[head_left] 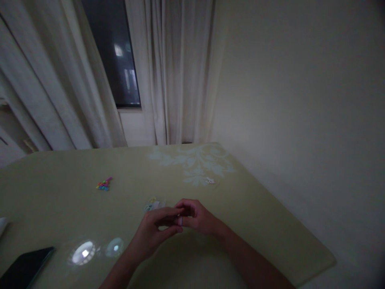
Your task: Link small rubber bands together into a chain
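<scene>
My left hand (159, 228) and my right hand (197, 218) meet just above the table, their fingertips touching. Both hands have thumb and fingers drawn together. A small pale band (180, 220) shows at the fingers of my right hand; whether it is worn or held I cannot tell. Anything else between the fingertips is hidden. Right behind my left hand lies a small clear plastic bag (156, 204) with yellow and teal bits in it, partly covered by the fingers.
On the pale green table (72, 208), a little heap of colourful pieces (104, 184) lies left. A small pinkish-white piece (209, 180) rests farther back. A dark flat device (27, 267) is at the near left. Curtains (168, 72) and a wall (294, 100) border the table.
</scene>
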`<state>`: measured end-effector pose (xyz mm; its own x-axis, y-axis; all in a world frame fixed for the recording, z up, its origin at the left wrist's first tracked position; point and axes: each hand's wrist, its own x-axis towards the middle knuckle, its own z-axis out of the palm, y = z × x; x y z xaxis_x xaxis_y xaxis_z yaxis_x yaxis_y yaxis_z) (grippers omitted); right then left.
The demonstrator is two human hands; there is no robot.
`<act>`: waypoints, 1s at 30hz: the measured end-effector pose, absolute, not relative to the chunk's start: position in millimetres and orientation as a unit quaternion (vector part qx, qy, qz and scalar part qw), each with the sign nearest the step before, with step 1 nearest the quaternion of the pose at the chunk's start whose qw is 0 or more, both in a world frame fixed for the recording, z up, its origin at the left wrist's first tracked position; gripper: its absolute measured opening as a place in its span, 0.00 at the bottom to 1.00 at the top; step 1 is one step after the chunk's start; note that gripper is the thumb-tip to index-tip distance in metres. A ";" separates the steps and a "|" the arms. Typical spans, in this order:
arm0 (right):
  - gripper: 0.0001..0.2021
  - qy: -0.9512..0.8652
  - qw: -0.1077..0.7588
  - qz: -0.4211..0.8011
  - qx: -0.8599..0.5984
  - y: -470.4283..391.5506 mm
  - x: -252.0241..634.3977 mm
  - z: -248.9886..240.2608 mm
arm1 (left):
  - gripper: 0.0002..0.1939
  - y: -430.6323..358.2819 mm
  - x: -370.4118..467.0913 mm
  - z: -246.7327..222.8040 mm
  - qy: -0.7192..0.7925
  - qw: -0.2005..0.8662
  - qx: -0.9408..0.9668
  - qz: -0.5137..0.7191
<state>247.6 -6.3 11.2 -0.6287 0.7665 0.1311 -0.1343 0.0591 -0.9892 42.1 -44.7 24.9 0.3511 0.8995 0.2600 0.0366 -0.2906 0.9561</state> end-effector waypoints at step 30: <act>0.20 -0.602 0.361 0.669 -0.243 -6.1 244.6 9.0 | 0.13 -41.2 38.4 27.5 0.343 0.494 0.658 0.453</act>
